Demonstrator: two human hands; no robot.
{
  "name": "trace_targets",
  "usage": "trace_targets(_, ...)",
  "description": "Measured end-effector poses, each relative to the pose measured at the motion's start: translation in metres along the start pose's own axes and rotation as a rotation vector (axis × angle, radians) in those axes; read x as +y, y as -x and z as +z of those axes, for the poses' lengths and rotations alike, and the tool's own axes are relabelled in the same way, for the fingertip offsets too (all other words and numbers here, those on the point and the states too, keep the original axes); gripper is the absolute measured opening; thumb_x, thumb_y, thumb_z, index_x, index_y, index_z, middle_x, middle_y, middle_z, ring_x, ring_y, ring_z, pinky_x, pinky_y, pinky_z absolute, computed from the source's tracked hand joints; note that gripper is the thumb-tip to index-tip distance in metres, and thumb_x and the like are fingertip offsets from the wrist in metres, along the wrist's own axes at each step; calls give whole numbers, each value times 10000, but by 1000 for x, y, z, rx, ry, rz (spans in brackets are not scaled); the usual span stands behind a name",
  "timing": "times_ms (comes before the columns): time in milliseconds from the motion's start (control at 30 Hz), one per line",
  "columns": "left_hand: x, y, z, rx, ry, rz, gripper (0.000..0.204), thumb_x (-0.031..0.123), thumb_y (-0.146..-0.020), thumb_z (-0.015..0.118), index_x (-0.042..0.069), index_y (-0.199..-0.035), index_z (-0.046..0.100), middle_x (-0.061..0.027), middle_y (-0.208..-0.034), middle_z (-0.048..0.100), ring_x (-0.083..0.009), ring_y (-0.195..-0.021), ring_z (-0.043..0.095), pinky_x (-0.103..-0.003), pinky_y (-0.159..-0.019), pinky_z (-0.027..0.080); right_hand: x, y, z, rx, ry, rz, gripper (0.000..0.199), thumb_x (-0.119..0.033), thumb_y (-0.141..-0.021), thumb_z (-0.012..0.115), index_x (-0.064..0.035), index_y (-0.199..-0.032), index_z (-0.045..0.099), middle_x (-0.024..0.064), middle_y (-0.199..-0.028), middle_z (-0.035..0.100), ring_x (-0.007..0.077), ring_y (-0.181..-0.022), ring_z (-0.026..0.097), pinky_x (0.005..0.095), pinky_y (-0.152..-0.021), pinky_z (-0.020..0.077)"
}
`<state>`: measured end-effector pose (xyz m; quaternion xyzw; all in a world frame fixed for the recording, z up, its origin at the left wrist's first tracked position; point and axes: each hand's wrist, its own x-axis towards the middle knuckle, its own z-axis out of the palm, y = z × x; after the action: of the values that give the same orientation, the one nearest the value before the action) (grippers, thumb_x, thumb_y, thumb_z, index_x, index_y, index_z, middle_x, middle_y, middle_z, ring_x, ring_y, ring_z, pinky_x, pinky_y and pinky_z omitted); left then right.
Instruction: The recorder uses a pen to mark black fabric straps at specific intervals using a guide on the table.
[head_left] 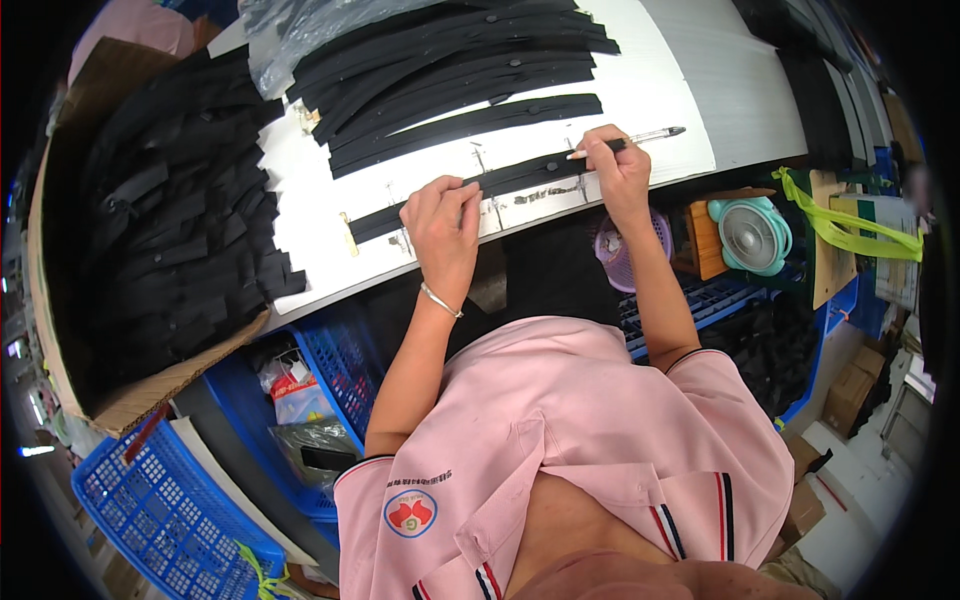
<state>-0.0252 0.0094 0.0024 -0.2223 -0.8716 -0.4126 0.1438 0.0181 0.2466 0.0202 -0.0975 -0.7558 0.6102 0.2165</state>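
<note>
A black fabric strip (522,177) with buttons lies slanted on the white board (655,85), over dark marks drawn on it. My left hand (442,222) rests on the strip's left part, fingers bent and pressed together on the cloth. Between the fingers of my right hand (622,180) is a pen (655,135) with a dark grip and a clear barrel. Its pale tip points left, close to the strip's right part near a button. Whether the tip touches the cloth I cannot tell. More black strips (450,75) lie in rows beyond my hands.
At the left stands a cardboard box (50,250) full of black strips. Clear plastic film (290,35) lies at the back. Below the table edge are a blue basket (340,370), a purple basket (655,235) and a teal fan (752,236). A yellow-green ribbon (850,235) hangs at the right.
</note>
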Motion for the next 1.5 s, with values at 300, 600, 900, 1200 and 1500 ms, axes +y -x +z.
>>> trace_targets(300,40,-16,28,-37,55,40,147,87,-832,789,90,-977,768,-42,-1030,703,-237,-996,628,-374,-913,427,19,-6,-12,-5,133,48,183,-108,-1023,623,20,-910,690,5,-802,651,54,-686,529,224,-623,428)
trace_targets(600,53,-27,76,-96,77,148,154,107,-808,797,90,-960,774,-24,-1011,686,-241,-1000,596,-382,-924,411,21,-8,-13,-3,238,-39,190,-136,-985,662,28,-897,700,56,-767,694,118,-631,612,276,-586,474)
trace_targets(900,55,-26,79,-87,45,163,141,99,-805,797,97,-944,772,-20,-1026,677,-238,-1009,595,-387,-925,404,25,-4,-19,-21,169,-60,181,-128,-976,660,14,-867,689,67,-711,672,124,-603,607,282,-564,461)
trace_targets(1200,52,-23,74,-90,84,148,187,94,-809,767,98,-996,757,-62,-1115,672,-285,-1071,596,-440,-958,407,33,-4,-21,-129,278,-47,198,-135,-967,656,-3,-821,677,83,-658,641,137,-602,615,317,-578,473)
trace_targets(1500,40,-14,58,-239,-84,88,507,-56,-840,598,144,-1294,697,-134,-1492,513,-347,-1451,381,-766,-1141,65,36,8,-21,105,74,-30,189,-72,-1010,595,18,-854,656,29,-759,634,68,-644,498,232,-596,395)
